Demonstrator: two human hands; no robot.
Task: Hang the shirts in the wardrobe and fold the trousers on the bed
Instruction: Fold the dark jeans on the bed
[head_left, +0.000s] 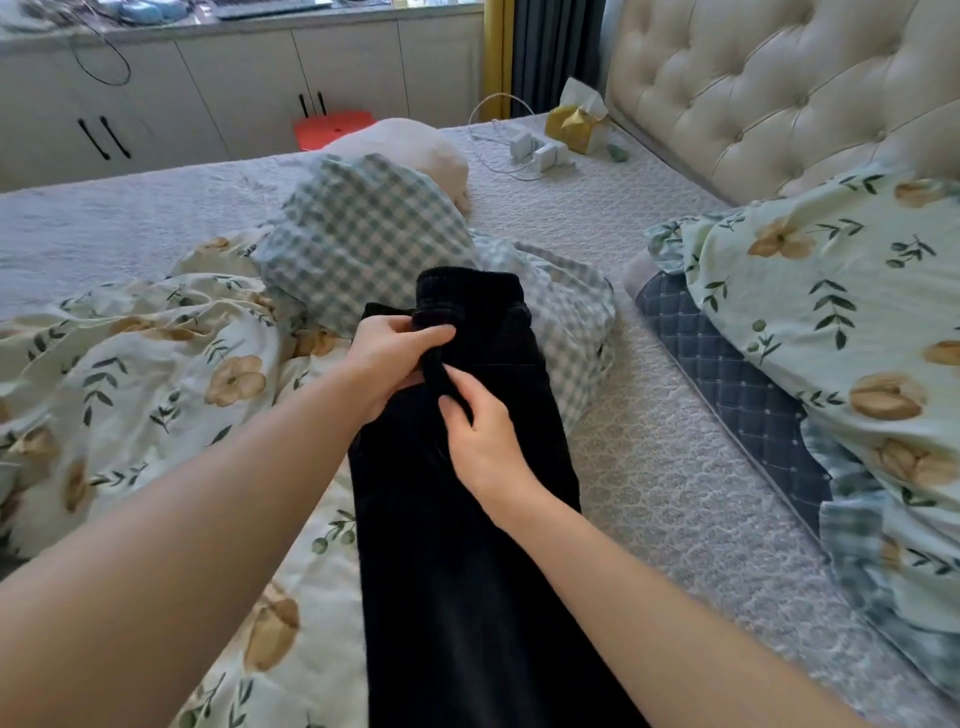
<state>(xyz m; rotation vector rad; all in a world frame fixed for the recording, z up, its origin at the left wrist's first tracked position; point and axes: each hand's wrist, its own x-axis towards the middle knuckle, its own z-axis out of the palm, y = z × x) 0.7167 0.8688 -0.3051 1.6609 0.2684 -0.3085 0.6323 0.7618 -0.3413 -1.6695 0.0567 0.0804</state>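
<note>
Black trousers (467, 519) lay lengthwise at frame centre on the bed (675, 493). Left hand (387, 358) gripped a fold near the waistband. Right hand (480, 436) pinched the same fold just below.

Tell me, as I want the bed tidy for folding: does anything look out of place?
Yes. Two white chargers lie loose on the bed beside a yellow tissue pack, and the floral duvet is crumpled under the black trousers.

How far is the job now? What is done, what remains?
Nothing looks finished. In hand: the left hand and right hand pinch the black trousers near the waistband, lying unfolded along the bed. To do: folding them. No shirts or wardrobe show, so hanging cannot be judged.
</note>
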